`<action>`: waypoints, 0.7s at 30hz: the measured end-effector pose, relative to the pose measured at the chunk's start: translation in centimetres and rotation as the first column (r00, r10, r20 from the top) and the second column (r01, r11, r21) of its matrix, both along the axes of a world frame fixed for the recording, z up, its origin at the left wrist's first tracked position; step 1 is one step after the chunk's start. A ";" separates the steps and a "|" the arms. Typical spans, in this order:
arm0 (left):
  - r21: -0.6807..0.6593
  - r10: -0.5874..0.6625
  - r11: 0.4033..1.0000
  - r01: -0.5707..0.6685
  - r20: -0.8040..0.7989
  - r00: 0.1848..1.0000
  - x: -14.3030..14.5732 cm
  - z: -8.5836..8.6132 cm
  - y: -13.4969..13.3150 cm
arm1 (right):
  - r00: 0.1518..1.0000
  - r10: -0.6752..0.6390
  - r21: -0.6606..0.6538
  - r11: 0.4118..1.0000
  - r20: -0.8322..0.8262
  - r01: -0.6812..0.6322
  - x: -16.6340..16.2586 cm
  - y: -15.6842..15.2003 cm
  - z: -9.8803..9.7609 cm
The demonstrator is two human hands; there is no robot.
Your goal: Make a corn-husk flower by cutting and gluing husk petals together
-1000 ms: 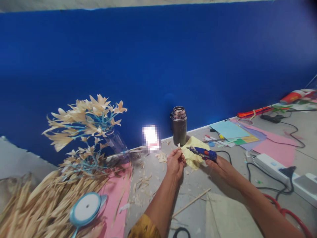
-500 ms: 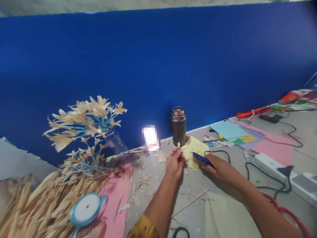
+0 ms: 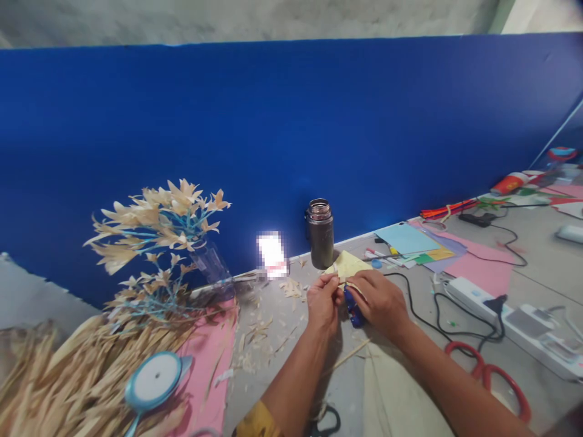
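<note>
My left hand (image 3: 322,300) pinches a small pale petal-like scrap between thumb and fingers, low over the grey table (image 3: 537,279). My right hand (image 3: 379,300) is wrapped round a blue glue gun (image 3: 352,308), whose nozzle points at the scrap in my left hand. The two hands nearly touch. A yellow paper sheet (image 3: 347,265) lies just behind them. The gun's black cord (image 3: 419,309) trails off to the right.
A dark flask (image 3: 319,233) stands behind the hands. At left are a straw flower bouquet (image 3: 159,237), a heap of straw strips (image 3: 68,376) and a ribbon spool (image 3: 152,380). At right lie coloured papers (image 3: 410,240), a power strip (image 3: 510,325) and red scissors (image 3: 492,376).
My right hand has brought the glue gun leftwards from over the yellow paper up to my left hand. The left hand has stayed put with its scrap. The view has dropped slightly.
</note>
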State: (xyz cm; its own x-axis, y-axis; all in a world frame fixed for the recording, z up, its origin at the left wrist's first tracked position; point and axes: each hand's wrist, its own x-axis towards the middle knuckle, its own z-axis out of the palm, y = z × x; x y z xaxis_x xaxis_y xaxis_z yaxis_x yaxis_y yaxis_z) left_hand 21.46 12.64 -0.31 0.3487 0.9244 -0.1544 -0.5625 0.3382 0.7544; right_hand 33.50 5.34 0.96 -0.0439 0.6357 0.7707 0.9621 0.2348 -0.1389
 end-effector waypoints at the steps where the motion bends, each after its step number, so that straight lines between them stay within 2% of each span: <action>1: 0.003 -0.001 1.000 0.001 -0.007 1.000 0.1 0.1 -0.3 | 1.000 -0.002 0.018 1.000 0.010 0.002 -0.3 0.0 0.1; 6: 0.031 0.002 1.000 -0.001 -0.014 1.000 0.2 0.6 -1.0 | 0.999 -0.007 0.052 0.999 -0.036 0.009 -0.1 -0.3 0.0; 9: 0.054 0.002 0.999 -0.001 -0.019 1.000 0.3 0.8 -1.2 | 0.986 0.025 0.039 0.999 -0.164 -0.019 0.0 -0.5 -0.1; 13: 0.085 -0.001 0.996 0.005 -0.041 0.999 0.3 0.9 -1.5 | 0.927 0.072 0.029 0.997 -0.368 -0.066 0.0 -0.4 -0.2; 17: 0.114 -0.018 0.993 0.024 -0.057 0.998 0.1 1.1 -1.8 | 0.814 0.104 0.057 0.995 -0.571 -0.088 0.4 -0.2 -0.1; 19: 0.169 -0.002 0.985 0.022 -0.117 0.993 -0.1 1.3 -2.0 | 0.717 0.103 0.072 0.995 -0.689 -0.073 0.8 -0.2 0.2; 21: 0.282 0.082 0.959 -0.017 -0.219 0.972 -0.2 1.5 -2.2 | 0.590 0.099 0.081 0.995 -0.801 -0.057 1.3 -0.3 0.4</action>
State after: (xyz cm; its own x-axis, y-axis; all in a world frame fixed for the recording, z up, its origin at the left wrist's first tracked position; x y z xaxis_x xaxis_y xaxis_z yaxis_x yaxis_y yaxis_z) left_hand 21.21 10.45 1.19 0.2871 0.9571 0.0401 -0.3769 0.0744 0.9233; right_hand 34.79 5.06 1.36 0.5588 0.6262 0.5437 0.4427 0.3290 -0.8341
